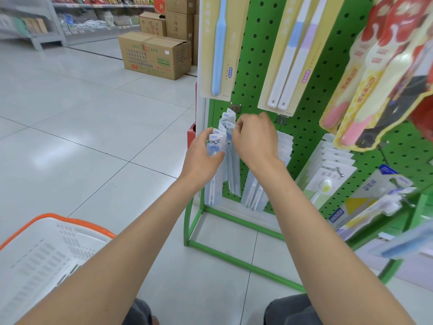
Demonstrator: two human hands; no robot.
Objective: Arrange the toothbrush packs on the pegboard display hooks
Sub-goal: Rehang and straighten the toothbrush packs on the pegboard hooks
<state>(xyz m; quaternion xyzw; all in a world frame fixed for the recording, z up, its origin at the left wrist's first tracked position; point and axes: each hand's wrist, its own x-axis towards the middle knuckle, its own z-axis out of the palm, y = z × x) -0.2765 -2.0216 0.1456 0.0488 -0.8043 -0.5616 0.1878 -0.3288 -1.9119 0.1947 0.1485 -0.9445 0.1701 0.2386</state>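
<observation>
We face a shop aisle with a pale tiled floor, a cardboard box behind, and a green pegboard stand close in front. Low on its left edge, a row of toothbrush packs hangs on one hook. Our left hand grips the front pack of that row, fingers curled round its top. Our right hand, fingers curled, pinches the card tops further back, near the board. We judge the task well along: this hook looks nearly full, the neighbouring row hangs in place, and larger packs hang above. What seems left is seating and squaring this row. A white basket with an orange rim sits beside our left arm.
</observation>
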